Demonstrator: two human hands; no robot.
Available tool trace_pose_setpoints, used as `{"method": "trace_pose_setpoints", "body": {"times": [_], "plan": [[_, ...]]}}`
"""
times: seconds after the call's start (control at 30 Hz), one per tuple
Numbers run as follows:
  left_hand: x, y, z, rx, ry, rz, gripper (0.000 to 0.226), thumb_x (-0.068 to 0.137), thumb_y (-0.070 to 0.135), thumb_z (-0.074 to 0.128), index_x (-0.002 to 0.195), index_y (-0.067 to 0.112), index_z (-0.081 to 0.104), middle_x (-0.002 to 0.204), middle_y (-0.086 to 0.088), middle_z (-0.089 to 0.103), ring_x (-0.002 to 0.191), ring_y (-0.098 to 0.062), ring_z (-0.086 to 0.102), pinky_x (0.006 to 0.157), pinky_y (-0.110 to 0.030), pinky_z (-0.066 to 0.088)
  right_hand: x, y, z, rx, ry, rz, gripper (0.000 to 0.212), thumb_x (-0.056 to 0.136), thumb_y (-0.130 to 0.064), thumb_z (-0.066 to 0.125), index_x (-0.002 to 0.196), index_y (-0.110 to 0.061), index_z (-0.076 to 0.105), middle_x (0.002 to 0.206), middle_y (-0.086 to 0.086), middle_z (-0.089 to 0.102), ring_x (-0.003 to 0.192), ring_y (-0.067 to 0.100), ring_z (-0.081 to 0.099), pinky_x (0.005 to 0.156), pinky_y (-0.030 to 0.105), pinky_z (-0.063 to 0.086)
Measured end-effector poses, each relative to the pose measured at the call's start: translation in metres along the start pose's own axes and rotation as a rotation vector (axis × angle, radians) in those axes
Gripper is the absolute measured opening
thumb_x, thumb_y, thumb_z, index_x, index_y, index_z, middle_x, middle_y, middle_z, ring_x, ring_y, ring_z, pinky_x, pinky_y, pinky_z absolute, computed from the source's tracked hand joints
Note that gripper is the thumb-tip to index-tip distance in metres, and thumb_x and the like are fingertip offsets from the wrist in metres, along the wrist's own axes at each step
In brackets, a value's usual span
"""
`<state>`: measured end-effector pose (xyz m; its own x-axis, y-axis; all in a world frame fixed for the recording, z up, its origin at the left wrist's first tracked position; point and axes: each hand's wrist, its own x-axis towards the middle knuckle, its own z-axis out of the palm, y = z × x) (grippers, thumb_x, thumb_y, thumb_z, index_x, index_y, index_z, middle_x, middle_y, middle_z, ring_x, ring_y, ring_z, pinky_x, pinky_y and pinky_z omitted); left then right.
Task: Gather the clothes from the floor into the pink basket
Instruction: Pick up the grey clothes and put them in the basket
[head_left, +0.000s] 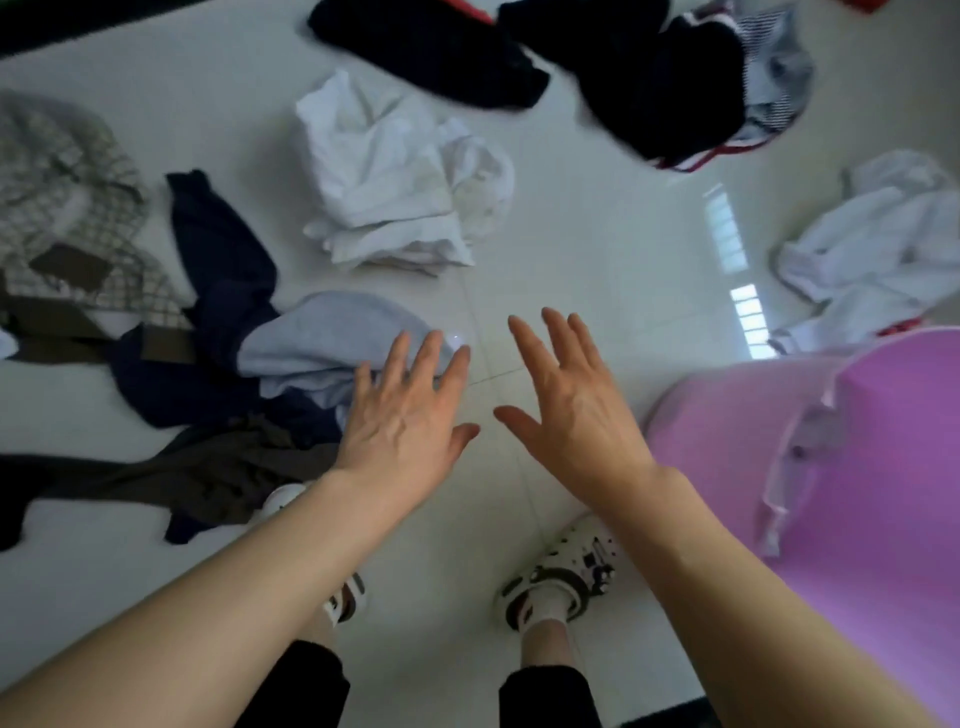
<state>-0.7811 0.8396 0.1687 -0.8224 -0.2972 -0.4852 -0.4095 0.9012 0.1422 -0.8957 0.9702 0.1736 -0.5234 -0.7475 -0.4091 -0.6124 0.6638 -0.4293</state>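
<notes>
Both forearms reach in from the near edge, cut off above the elbows. Left hand (402, 421) and right hand (566, 410) are spread flat, palms down, fingers wide, each grip empty above the floor (571, 249). Left fingertips overlap a pale blue garment (332, 332) in the view; contact cannot be told. Below, two shoes (563, 577) show, the left one mostly hidden by the forearm. At the near right, the pink basket (857, 467) is cut by the frame edge. White clothes (395, 182) lie far centre; dark clothes (649, 73), blurred, lie beyond. A checked garment (67, 197) and navy cloth (218, 270) lie left, more white cloth (878, 249) right.
</notes>
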Motion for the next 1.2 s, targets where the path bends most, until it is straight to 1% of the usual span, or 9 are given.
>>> {"method": "trace_pose_setpoints", "body": {"times": [0.1,0.23,0.43,0.7,0.87,0.97,1.03,1.1,1.2], "plan": [[-0.009,-0.074,0.044,0.009,-0.089,-0.093,0.082,0.083,0.057,0.057,0.149,0.023,0.019,0.157,-0.007,0.016,0.145,-0.034,0.009,0.108,-0.059,0.025,0.044,-0.037,0.058,-0.076,-0.163,-0.076,0.088,0.086,-0.037,0.066,0.152,-0.022,0.011,0.158,0.014,0.01,0.146,0.037,0.004,0.115,0.045,0.019],[0.002,-0.158,0.109,0.025,-0.301,-0.216,0.099,0.08,0.064,0.056,0.15,0.025,-0.003,0.16,-0.008,-0.009,0.145,-0.036,-0.008,0.112,-0.063,0.014,0.102,-0.064,0.135,-0.182,-0.361,-0.091,0.107,0.08,-0.039,0.073,0.152,-0.031,-0.005,0.16,0.01,-0.005,0.146,0.037,-0.006,0.116,0.049,0.018],[0.062,-0.237,0.186,0.097,-0.336,-0.229,0.128,0.064,0.074,0.065,0.145,0.03,-0.023,0.152,-0.011,-0.034,0.138,-0.046,-0.026,0.109,-0.069,0.006,0.173,-0.075,0.235,-0.296,-0.394,-0.098,0.13,0.068,-0.045,0.081,0.145,-0.038,-0.023,0.157,0.007,-0.024,0.143,0.041,-0.019,0.112,0.065,0.014],[0.141,-0.284,0.258,0.127,-0.342,-0.217,0.124,0.061,0.066,0.073,0.135,0.056,-0.026,0.142,-0.002,-0.05,0.133,-0.047,-0.033,0.101,-0.079,0.008,0.22,-0.067,0.337,-0.242,-0.385,-0.076,0.137,0.057,-0.069,0.076,0.144,-0.04,-0.025,0.153,0.008,-0.034,0.14,0.045,-0.023,0.103,0.076,0.014],[0.136,-0.296,0.3,-0.042,-0.365,-0.178,0.099,0.075,0.063,0.058,0.12,0.069,-0.029,0.147,0.002,-0.043,0.139,-0.041,-0.026,0.109,-0.068,0.014,0.215,-0.053,0.385,-0.388,-0.415,-0.146,0.127,0.07,-0.051,0.077,0.142,-0.042,-0.027,0.151,0.008,-0.038,0.138,0.05,-0.023,0.102,0.077,0.017],[0.139,-0.298,0.297,-0.131,-0.294,-0.218,0.084,0.071,0.066,0.04,0.139,0.061,-0.008,0.158,-0.003,-0.019,0.143,-0.04,-0.004,0.109,-0.061,0.024,0.222,-0.044,0.383,-0.336,-0.326,-0.198,0.085,0.091,-0.04,0.058,0.149,-0.044,-0.003,0.159,0.006,-0.018,0.142,0.05,-0.006,0.105,0.069,0.024],[0.135,-0.303,0.293,-0.055,-0.252,-0.12,0.075,0.086,0.043,0.044,0.142,0.057,-0.004,0.159,-0.006,-0.002,0.136,-0.044,0.018,0.107,-0.053,0.034,0.231,-0.041,0.372,-0.284,-0.265,-0.253,0.059,0.097,-0.03,0.048,0.149,-0.037,0.022,0.16,0.009,0.008,0.138,0.047,0.022,0.103,0.057,0.038],[0.131,-0.305,0.288,-0.075,-0.262,-0.078,0.07,0.095,0.023,0.046,0.145,0.051,0.007,0.155,-0.01,0.014,0.13,-0.042,0.03,0.107,-0.046,0.033,0.24,-0.039,0.359,-0.229,-0.248,-0.273,0.045,0.098,-0.022,0.045,0.143,-0.026,0.041,0.152,0.012,0.034,0.126,0.039,0.047,0.098,0.045,0.045],[0.121,-0.292,0.266,-0.195,-0.259,-0.191,0.05,0.098,0.036,0.043,0.146,0.038,0.029,0.145,-0.018,0.031,0.129,-0.037,0.034,0.106,-0.035,0.029,0.241,-0.047,0.345,-0.294,-0.225,-0.298,0.029,0.098,-0.02,0.045,0.123,-0.019,0.06,0.126,0.006,0.06,0.109,0.026,0.06,0.09,0.035,0.048]]}}
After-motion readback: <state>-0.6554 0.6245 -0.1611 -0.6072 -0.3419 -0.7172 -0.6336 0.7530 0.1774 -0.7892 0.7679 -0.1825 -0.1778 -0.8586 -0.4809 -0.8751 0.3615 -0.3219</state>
